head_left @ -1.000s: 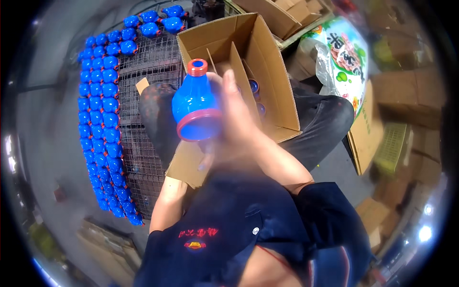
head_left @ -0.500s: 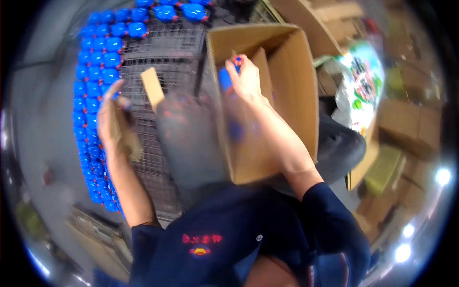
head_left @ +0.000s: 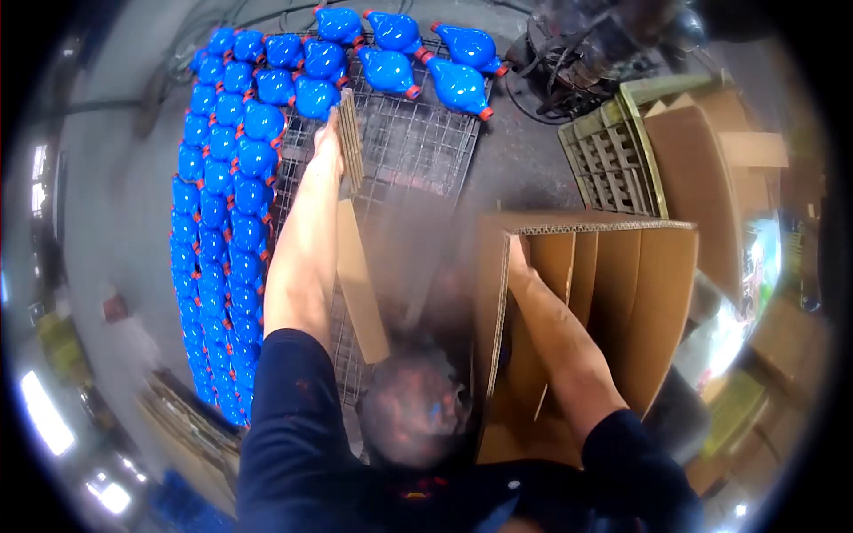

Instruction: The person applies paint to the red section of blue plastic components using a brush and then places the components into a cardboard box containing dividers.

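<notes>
Blue bottles (head_left: 257, 158) beside left fingers (head_left: 332, 121) gripping cardboard strips (head_left: 350, 142), right hand (head_left: 519, 255) behind box wall (head_left: 490, 275), fingers' state unclear, crate (head_left: 641, 151) beyond

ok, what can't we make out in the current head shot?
All in the head view:
- Right hand: fingers hidden by the wall of the cardboard box; can't tell if it holds anything.
- Left hand: grip partly hidden by the hand itself and the cardboard strips.
- Box bottom: mostly hidden by walls, dividers and right forearm.
- Patch between wire rack and box: blurred.
- Lower-left blue bottles: small, crowded; no sure count.
</notes>
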Motion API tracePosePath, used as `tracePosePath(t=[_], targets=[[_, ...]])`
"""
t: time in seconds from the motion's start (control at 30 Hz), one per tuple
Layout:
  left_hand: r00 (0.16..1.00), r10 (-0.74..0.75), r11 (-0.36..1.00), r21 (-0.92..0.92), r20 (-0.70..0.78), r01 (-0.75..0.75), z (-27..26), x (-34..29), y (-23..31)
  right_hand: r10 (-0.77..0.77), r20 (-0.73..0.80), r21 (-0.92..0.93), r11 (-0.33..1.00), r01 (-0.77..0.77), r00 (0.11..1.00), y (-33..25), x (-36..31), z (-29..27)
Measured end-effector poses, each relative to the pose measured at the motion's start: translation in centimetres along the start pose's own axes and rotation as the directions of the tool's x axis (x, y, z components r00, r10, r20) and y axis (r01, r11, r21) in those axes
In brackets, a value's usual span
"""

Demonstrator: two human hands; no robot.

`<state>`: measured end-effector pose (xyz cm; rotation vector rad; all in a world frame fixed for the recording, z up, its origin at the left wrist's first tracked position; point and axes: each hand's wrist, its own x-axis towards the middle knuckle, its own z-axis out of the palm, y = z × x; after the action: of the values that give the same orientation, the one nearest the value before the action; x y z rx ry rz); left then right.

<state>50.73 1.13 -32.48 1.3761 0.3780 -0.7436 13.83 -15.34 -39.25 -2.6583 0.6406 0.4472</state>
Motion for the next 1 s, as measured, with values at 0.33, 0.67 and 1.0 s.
tracePosePath(t=[0.33, 0.67, 1.0], targets=[[0.572, 0.080, 0.838, -0.366, 0.816, 0.404, -10.1, -9.1, -2.9, -0.053, 0.161, -0.055, 0.996, 0.063, 0.986, 0.5, 2.0, -0.7], [0.544, 0.189, 0.849, -0.414, 0.817, 0.327, -8.2, -43.0, 0.4, 0.118, -0.460, 0.599, 0.773, 0.210, 0.880, -8.3, -11.1, -18.3], [0.276, 0.227, 0.723, -0.352, 0.934, 0.595, -1.1, -55.4, -6.0, -0.415, -0.079, 0.739, -0.634, -0.226, 0.906, -19.1, -29.2, -31.3]])
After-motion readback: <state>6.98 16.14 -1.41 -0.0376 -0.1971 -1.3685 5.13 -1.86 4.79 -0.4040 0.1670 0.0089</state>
